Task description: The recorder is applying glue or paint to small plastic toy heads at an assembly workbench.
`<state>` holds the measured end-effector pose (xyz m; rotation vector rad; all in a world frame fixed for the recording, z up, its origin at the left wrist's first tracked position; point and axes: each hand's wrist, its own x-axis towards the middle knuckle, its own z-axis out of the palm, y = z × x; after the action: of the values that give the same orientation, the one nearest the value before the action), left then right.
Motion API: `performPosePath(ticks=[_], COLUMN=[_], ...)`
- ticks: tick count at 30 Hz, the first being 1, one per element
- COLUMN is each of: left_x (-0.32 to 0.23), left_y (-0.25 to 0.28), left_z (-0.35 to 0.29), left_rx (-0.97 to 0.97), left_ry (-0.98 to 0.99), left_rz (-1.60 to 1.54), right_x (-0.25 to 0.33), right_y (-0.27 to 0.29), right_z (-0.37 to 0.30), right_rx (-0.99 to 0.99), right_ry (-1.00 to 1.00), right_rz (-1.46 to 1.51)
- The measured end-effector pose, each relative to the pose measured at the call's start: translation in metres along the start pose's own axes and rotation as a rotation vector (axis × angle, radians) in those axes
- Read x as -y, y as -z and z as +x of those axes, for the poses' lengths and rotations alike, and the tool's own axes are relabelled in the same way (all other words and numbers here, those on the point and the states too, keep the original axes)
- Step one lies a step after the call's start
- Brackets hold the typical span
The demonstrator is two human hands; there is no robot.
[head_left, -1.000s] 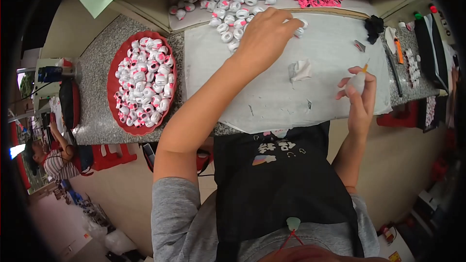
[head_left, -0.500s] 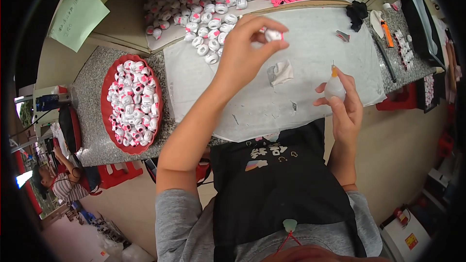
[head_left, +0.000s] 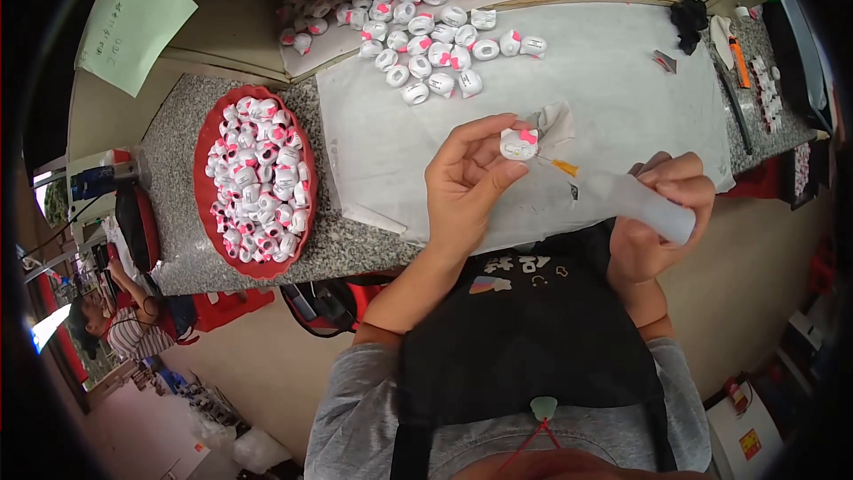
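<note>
Well left of the bottle (head_left: 657,212), red tray (head_left: 202,173) of white pieces (head_left: 262,180)

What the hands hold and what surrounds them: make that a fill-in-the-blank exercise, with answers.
The left hand pinches a small white piece bearing a ____ bow.
The translucent bottle is in the ____ hand.
The scalloped dish filled with white-and-pink pieces is ____.
That dish lies to the ____ of the white sheet.
Missing words: pink; right; red; left.
</note>
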<state>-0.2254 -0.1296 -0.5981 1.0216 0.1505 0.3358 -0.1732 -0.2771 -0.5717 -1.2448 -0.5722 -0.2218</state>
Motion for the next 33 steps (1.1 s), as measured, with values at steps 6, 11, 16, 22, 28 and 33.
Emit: performPosePath(ticks=[6,11,16,22,28,33], left_x=[0.0017,0.0036,0.0042,0.0049,0.0037,0.0044], left_y=[0.0033,0.0031,0.003,0.0033,0.0015,0.002], left_z=[-0.002,-0.0014,-0.0029,-0.0024,-0.0028,-0.0019], left_rx=[0.025,0.05,0.052,0.028,0.037,0.044], left_ry=[-0.052,-0.082,-0.055,-0.053,-0.03,-0.023], left_rz=[0.021,0.06,0.071,0.038,0.003,0.032], right_x=[0.0044,0.0044,0.0039,0.0052,0.004,0.0016], right_y=[-0.0012,0.0,-0.0011,-0.0012,0.0006,0.0024], right_z=[-0.0034,-0.0035,-0.0052,-0.0041,-0.0033,-0.0047], right_rx=[0.17,0.188,0.187,0.191,0.16,0.156], right_ry=[0.101,0.114,0.106,0.068,0.116,0.121], right_rz=[-0.066,-0.073,-0.074,-0.123,-0.112,-0.037])
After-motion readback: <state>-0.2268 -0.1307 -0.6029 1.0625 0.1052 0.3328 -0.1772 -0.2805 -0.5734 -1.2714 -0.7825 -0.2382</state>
